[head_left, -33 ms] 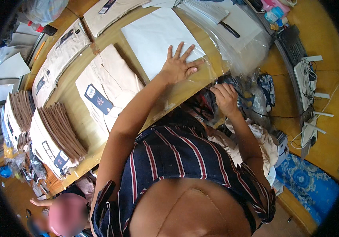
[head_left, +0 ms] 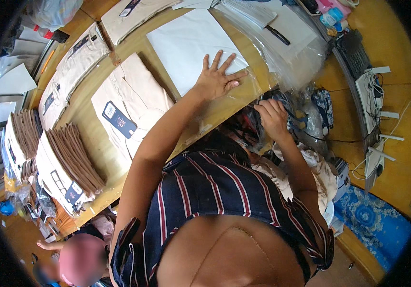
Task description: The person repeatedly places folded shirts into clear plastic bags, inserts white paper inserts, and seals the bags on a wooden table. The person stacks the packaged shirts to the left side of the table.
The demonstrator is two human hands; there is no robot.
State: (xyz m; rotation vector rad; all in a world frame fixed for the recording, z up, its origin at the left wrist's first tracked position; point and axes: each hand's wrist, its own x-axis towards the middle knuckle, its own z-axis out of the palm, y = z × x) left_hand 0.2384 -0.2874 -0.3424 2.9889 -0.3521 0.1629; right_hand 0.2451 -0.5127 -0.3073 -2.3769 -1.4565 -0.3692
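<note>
right hand (head_left: 272,117), right of centre by the table (head_left: 193,130) edge: fingers curled, can't tell if they pinch anything. left hand (head_left: 218,79), above centre: palm down, fingers spread on the lower right corner of the white sheet (head_left: 186,43), top centre, clear film (head_left: 249,87) showing there. sheet looks light, thin, easily creased (film's probably slippery); i'd grip opposite edges. vs earlier frame: left hand and sheet unmoved, right fingers barely shifted, if at all.

navy top (head_left: 212,186) — striped in red and white, loose short sleeves (head_left: 316,248), thin gold-coloured necklace (head_left: 239,229)
</note>
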